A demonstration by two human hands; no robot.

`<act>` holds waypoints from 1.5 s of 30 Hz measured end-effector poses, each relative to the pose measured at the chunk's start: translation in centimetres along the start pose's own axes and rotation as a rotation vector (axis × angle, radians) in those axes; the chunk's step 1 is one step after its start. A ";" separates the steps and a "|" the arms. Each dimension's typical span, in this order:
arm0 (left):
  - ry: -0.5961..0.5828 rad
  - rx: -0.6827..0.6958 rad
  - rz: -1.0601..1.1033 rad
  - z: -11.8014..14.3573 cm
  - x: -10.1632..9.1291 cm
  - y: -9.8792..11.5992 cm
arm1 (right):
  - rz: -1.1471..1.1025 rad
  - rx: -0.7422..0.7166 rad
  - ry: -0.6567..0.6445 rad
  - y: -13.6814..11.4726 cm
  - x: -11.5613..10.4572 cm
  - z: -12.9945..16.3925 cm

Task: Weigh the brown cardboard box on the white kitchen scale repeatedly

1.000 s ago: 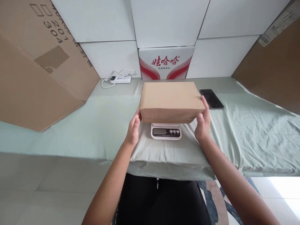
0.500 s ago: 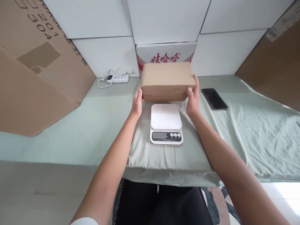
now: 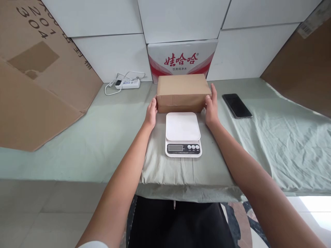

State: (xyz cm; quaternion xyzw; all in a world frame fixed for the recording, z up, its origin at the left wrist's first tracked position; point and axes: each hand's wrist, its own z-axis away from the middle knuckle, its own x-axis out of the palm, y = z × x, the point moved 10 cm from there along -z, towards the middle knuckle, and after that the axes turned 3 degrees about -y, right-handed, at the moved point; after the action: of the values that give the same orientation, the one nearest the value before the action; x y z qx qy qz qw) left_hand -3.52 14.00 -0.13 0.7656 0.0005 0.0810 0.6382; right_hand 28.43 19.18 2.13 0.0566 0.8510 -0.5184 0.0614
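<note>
A closed brown cardboard box sits at the back of the cloth-covered table, just behind a white kitchen scale. My left hand grips its left end, the thumb at the front corner and the other fingers mostly hidden. At the right end, my right hand holds the box between thumb and fingers, with the fingers along its side. The scale's plate carries nothing, and its display looks blank.
A phone lies to the right. At the back left is a white power strip with a cable. Large cardboard sheets flank the table, and a printed white carton stands behind the box.
The box has come down and back slightly, uncovering more of the red lettering on the carton behind it. Both hands have stayed at its ends. The camera view has shifted a little.
</note>
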 end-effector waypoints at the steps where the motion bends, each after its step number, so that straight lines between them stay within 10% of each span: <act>1: 0.020 -0.003 -0.004 0.0 -0.6 0.1 | -0.029 0.029 0.016 0.4 -0.3 0.1; 8: 0.094 -0.003 0.003 -0.1 -2.7 0.0 | -0.082 0.069 0.039 0.4 -0.9 0.8; 21: -0.022 0.007 0.033 0.2 0.1 -0.7 | -0.156 0.154 0.027 0.8 -0.3 0.9; 30: 0.183 -0.005 0.076 -0.5 -6.4 0.9 | -0.264 0.261 0.341 3.2 -4.6 1.5; 45: 0.489 -0.129 0.606 1.2 -8.2 1.6 | -0.306 0.223 0.401 -0.3 -4.1 2.4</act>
State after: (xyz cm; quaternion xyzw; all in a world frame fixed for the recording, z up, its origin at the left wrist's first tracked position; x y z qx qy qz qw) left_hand -11.65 11.72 0.21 0.6473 -0.0785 0.4458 0.6132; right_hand 32.53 16.76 1.97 0.0350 0.7827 -0.5904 -0.1939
